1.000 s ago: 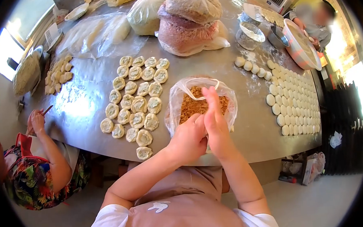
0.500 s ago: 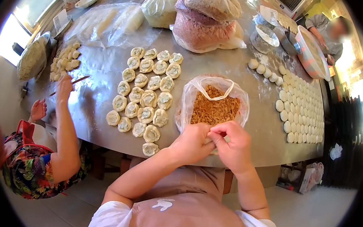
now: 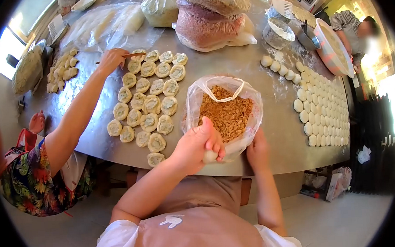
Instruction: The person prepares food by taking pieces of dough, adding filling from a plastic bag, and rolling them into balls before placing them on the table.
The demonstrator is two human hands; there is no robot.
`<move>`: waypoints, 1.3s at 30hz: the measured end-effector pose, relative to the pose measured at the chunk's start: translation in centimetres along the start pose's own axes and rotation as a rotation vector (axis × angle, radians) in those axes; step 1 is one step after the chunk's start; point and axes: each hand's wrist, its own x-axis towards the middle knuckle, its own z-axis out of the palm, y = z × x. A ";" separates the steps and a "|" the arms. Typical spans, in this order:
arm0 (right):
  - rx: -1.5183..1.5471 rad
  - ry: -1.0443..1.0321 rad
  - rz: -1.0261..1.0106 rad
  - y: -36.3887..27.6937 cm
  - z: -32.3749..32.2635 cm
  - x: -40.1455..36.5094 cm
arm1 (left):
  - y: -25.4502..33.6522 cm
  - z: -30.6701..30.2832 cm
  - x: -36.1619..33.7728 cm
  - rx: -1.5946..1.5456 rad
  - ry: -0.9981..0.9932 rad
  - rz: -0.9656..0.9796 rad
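Observation:
My left hand (image 3: 198,144) is closed around a piece of pale dough (image 3: 210,156), which shows below the curled fingers, in front of a clear plastic bag (image 3: 192,108). Inside the open bag lies a brown, crumbly filling (image 3: 228,117). At the bag's right side is my right hand (image 3: 257,150), touching or very near the plastic; its fingers are blurred and partly hidden. Left of the bag, flattened dough rounds with pale, greenish centres (image 3: 151,103) lie in rough rows.
A co-worker's hand (image 3: 112,61) holds a thin stick (image 3: 134,54) over the far rounds. Filled bags (image 3: 209,27) are stacked at the back. Many small dough balls (image 3: 321,111) cover the right side, near a metal bowl (image 3: 279,34) and a large basin (image 3: 333,47).
My hands, pinched together before, have separated: the left stays closed on the dough, the right has moved to the bag's side. The co-worker's hand with the stick has reached across to the rounds.

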 end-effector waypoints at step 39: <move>0.865 -0.299 -0.051 -17.2 0.4 3.2 | 2.1 1.1 1.0 0.379 0.036 0.503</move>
